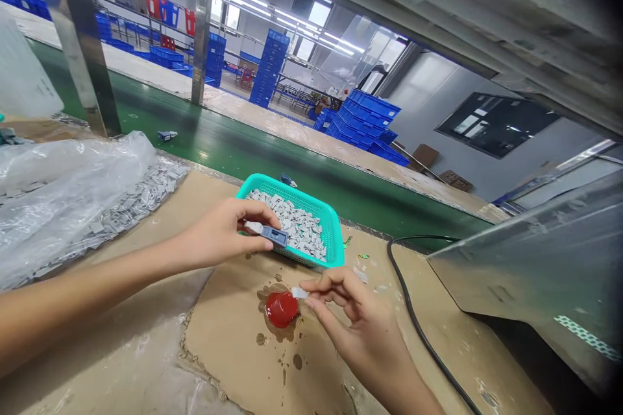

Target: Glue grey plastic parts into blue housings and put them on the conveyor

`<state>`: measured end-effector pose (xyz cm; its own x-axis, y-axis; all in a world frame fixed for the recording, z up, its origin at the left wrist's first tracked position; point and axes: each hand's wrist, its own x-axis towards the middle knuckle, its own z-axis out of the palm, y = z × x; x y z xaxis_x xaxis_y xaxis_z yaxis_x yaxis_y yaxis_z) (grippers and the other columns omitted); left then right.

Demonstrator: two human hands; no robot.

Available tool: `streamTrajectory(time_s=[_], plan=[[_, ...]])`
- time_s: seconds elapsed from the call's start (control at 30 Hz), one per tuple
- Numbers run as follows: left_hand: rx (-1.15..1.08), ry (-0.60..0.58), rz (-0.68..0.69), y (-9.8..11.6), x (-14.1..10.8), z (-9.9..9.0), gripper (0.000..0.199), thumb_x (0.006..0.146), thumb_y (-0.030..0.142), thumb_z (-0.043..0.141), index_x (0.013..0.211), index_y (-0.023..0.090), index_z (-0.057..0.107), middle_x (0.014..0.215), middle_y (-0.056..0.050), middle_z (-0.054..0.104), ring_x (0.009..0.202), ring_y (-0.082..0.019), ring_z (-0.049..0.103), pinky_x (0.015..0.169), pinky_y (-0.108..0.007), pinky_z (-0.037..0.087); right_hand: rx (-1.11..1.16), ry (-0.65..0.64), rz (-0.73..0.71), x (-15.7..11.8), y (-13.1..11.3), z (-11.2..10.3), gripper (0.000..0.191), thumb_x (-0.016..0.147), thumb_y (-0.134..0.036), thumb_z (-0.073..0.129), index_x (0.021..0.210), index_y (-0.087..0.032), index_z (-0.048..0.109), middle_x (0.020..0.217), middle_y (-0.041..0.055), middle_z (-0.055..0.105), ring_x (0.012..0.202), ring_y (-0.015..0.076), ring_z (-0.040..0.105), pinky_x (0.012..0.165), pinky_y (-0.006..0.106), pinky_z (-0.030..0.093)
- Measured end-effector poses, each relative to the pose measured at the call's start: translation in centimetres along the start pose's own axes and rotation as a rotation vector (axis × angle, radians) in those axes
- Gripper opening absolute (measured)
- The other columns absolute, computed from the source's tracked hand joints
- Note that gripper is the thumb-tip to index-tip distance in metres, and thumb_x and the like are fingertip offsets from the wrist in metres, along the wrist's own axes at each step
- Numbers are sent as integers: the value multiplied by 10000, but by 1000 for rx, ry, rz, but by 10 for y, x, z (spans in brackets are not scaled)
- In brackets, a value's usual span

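The left hand grips a blue-grey plastic part with a white end between thumb and fingers, just over the rim of a teal plastic basket. The right hand pinches a small white piece just above a glossy red blob on stained cardboard. Loose grey parts fill much of the basket, and more lie in rows beside a clear plastic bag, so plenty remain unhandled, as far as this view shows. A similar blue-and-white item lies on the green conveyor belt ahead. A black cable curves across the cardboard, right of the right hand.
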<state>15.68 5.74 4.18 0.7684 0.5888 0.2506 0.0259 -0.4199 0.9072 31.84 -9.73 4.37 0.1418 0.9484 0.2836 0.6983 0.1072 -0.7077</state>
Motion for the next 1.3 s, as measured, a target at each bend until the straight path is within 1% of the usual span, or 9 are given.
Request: streamTrajectory(time_s=[0.2, 0.37, 0.57, 0.8, 0.9, 1.0, 1.17, 1.23, 1.3], plan=[[33, -32, 37, 3, -5, 8, 132, 668, 199, 586, 799, 189, 597, 855, -5, 631, 816, -154, 569, 719, -244, 450, 74, -16, 31, 5, -4, 0, 119, 749, -140, 559, 801, -214, 482, 789, 24, 640, 736, 149, 632, 657, 258, 539], [123, -37, 16, 7, -11, 15, 287, 657, 215, 590, 933, 220, 515, 735, 21, 603, 712, -155, 576, 682, -270, 445, 280, 244, 10, 20, -14, 2, 197, 692, -106, 607, 783, -224, 479, 769, 7, 652, 758, 140, 638, 726, 259, 544], [142, -34, 47, 12, -15, 19, 333, 671, 217, 568, 993, 252, 489, 723, 37, 603, 711, -146, 576, 738, -278, 444, 247, 159, 35, 27, -13, 14, 161, 695, -121, 593, 835, -200, 598, 809, 25, 663, 759, 161, 642, 724, 289, 555], [99, 22, 39, 13, -17, 19, 281, 671, 214, 581, 940, 244, 505, 716, 35, 601, 698, -140, 567, 691, -256, 466, 103, 135, -118, 26, -11, 16, 162, 711, -97, 582, 732, -221, 685, 830, 36, 667, 812, 180, 615, 739, 327, 530], [-17, 89, -4, 12, -15, 21, 236, 660, 239, 605, 887, 231, 541, 727, 23, 576, 679, -135, 556, 634, -246, 468, 135, 106, -111, 25, -13, 21, 188, 738, -113, 554, 810, -233, 681, 944, 43, 627, 885, 183, 593, 778, 336, 519], [-346, 226, -149, 13, -10, 24, 273, 632, 290, 646, 873, 218, 540, 754, 12, 563, 695, -135, 556, 625, -250, 466, 117, 82, -145, 30, -18, 25, 253, 762, -116, 516, 936, -245, 648, 1049, 42, 581, 973, 187, 552, 825, 333, 496], [-849, 327, -265, 13, 8, 12, 357, 751, 217, 539, 1090, 256, 434, 907, -16, 585, 825, -122, 575, 735, -261, 459, -20, 155, -220, 68, -3, 6, 284, 803, -131, 440, 1051, -210, 553, 1064, 56, 564, 930, 155, 568, 809, 295, 486], [-804, 423, -261, 6, 22, -3, 451, 776, 162, 487, 1189, 239, 322, 938, -46, 587, 848, -123, 581, 765, -271, 460, -284, 130, -122, 91, 16, -7, 280, 810, -122, 386, 1034, -172, 546, 986, 69, 605, 883, 153, 585, 769, 287, 486], [-555, 517, -263, -8, 39, -23, 490, 795, 135, 409, 1245, 182, 219, 948, -84, 580, 830, -121, 588, 762, -275, 467, -376, 31, -93, 109, 36, -15, 239, 739, -66, 429, 853, -149, 622, 845, 76, 652, 780, 183, 604, 707, 312, 485]])
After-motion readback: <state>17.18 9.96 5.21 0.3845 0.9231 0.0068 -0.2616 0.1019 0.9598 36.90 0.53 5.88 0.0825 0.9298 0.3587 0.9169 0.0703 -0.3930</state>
